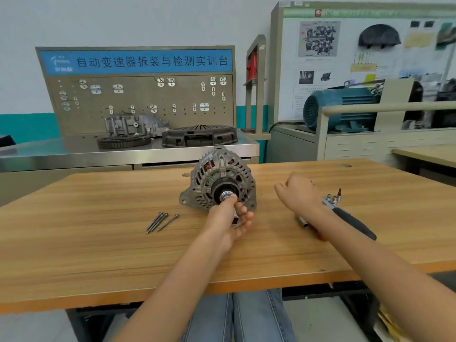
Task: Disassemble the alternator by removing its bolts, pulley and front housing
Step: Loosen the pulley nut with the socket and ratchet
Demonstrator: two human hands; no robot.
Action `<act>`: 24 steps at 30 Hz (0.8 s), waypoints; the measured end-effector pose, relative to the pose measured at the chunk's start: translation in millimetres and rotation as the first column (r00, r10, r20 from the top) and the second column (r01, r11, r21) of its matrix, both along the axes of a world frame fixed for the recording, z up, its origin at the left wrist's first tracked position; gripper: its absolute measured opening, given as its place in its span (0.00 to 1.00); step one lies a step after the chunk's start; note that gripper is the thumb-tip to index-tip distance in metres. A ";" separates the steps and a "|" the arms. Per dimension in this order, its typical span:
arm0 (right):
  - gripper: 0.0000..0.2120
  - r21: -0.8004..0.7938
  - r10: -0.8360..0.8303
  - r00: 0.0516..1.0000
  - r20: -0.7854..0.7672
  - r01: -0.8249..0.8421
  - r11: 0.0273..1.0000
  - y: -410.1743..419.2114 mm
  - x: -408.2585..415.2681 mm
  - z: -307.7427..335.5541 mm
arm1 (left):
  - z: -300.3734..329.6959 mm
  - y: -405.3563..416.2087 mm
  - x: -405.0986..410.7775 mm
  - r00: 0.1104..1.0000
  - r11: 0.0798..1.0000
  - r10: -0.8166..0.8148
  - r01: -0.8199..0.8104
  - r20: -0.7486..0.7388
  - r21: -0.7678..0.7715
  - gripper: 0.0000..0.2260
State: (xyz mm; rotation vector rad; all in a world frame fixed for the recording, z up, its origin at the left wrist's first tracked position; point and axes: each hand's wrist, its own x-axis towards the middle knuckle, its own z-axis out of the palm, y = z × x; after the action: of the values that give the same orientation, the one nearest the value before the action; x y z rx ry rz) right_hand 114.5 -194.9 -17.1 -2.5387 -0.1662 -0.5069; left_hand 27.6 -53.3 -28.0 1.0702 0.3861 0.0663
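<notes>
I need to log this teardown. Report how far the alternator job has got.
Done: three long bolts lie loose on the table. In hand: the left hand holds a socket on the pulley hub of the alternator; the right hand hovers open near the ratchet. Left: pulley and front housing, both still mounted.

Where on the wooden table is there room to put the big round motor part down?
Bare wood lies left of the three bolts and near the table's front edge. Crowded: around the alternator, left hand, and ratchet by the right hand.
</notes>
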 end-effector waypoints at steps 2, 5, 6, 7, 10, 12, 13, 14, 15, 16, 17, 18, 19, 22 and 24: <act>0.08 -0.304 -0.161 0.985 -0.059 0.136 0.943 -27.7 9.1 3.9 | 3.9 -0.7 -1.8 1.000 0.999 -0.018 0.017 -0.009 -0.047 0.07; 0.11 -0.478 -0.310 0.916 -0.255 0.160 0.864 -58.7 18.4 0.7 | 10.5 4.0 -4.4 0.995 0.946 -0.100 0.093 -0.006 -0.309 0.05; 0.12 -0.505 -0.331 0.900 -0.283 0.153 0.850 -64.3 19.7 -2.3 | 12.0 6.3 -3.5 0.993 0.911 -0.118 0.108 0.000 -0.398 0.05; 0.12 -0.525 -0.348 0.892 -0.289 0.156 0.837 -68.3 20.8 -5.8 | 13.1 8.2 -2.6 0.991 0.885 -0.132 0.118 0.002 -0.451 0.05; 0.13 -0.556 -0.363 0.896 -0.256 0.171 0.814 -73.2 21.9 -12.9 | 12.9 12.8 -1.1 0.986 0.859 -0.169 0.149 0.004 -0.489 0.05; 0.13 -0.604 -0.335 0.922 -0.195 0.156 0.781 -71.9 20.5 -16.0 | 11.2 15.1 -0.6 0.980 0.849 -0.199 0.182 0.019 -0.495 0.04; 0.13 -0.641 -0.319 0.935 -0.158 0.149 0.753 -70.5 18.7 -17.9 | 10.2 16.0 -0.5 0.977 0.843 -0.211 0.196 0.027 -0.502 0.05; 0.12 -0.669 -0.306 0.944 -0.120 0.150 0.727 -69.2 17.5 -19.1 | 10.0 16.5 -0.1 0.976 0.836 -0.217 0.202 0.032 -0.511 0.06; 0.11 -0.686 -0.296 0.951 -0.091 0.156 0.711 -68.3 17.2 -19.2 | 9.8 17.2 0.1 0.976 0.831 -0.216 0.203 0.035 -0.518 0.08; 0.09 -0.687 -0.291 0.954 -0.079 0.160 0.709 -68.9 17.0 -17.2 | 10.0 17.5 0.4 0.976 0.829 -0.215 0.202 0.036 -0.521 0.11; 0.07 -0.671 -0.283 0.955 -0.084 0.156 0.724 -70.5 16.7 -14.5 | 9.9 17.9 0.6 0.976 0.831 -0.214 0.201 0.035 -0.519 0.12; 0.05 -0.643 -0.269 0.958 -0.102 0.143 0.752 -74.2 17.4 -11.8 | 9.7 17.8 0.7 0.976 0.834 -0.215 0.200 0.032 -0.514 0.13; 0.04 -0.603 -0.248 0.961 -0.126 0.125 0.788 -79.0 17.8 -10.0 | 9.7 17.8 0.6 0.976 0.839 -0.217 0.201 0.029 -0.506 0.14; 0.11 -0.444 -0.169 0.972 -0.162 0.081 0.892 -94.3 14.8 -12.1 | 8.9 17.9 0.7 0.974 0.845 -0.224 0.212 0.036 -0.491 0.14; 0.14 -0.269 -0.099 0.987 -0.126 0.062 0.961 -101.8 10.4 -16.5 | 8.7 18.4 0.6 0.972 0.847 -0.229 0.221 0.044 -0.484 0.14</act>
State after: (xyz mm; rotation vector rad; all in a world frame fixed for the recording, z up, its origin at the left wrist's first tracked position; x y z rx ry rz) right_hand 124.9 -296.7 -33.6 -2.8409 -0.0838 -0.3565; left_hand 28.2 -35.0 -19.3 0.6070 0.2668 -0.2412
